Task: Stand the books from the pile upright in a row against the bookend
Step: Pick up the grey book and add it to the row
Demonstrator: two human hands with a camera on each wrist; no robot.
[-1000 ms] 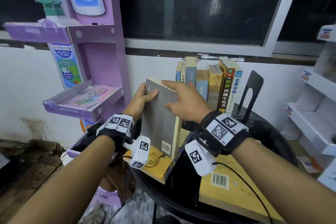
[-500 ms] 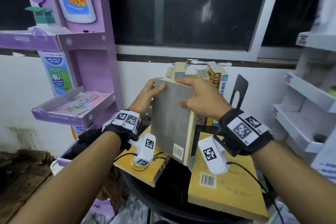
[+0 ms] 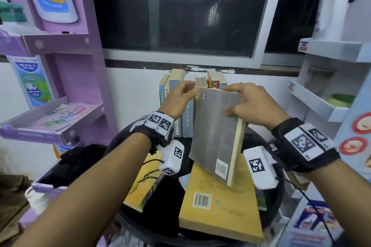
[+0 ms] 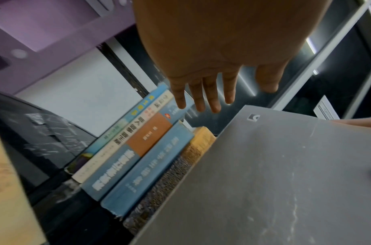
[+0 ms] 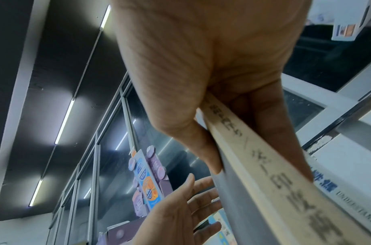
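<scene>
My right hand (image 3: pixel 230 99) grips the top of a grey paperback (image 3: pixel 216 132), thumb on the cover and fingers behind. The book is tilted, its lower corner above the flat yellow book (image 3: pixel 220 206) of the pile. In the right wrist view my right hand (image 5: pixel 255 164) pinches its cream spine (image 5: pixel 270 179). My left hand (image 3: pixel 190 90) has straight fingers at the tops of the upright row (image 3: pixel 180 122), just left of the grey book's corner. The left wrist view shows the left hand (image 4: pixel 232 97) over the blue spines (image 4: pixel 138 157), beside the grey cover (image 4: pixel 274 174). The bookend is hidden.
A second yellow book (image 3: pixel 144 178) lies at the left of the round black table (image 3: pixel 255 138). A purple display stand (image 3: pixel 80 86) is close on the left and white shelves (image 3: pixel 321 102) on the right. A wall and dark window are behind the row.
My right hand has carried the grey book right and back toward the row. My left hand has let go of its left edge and moved to the row's tops.
</scene>
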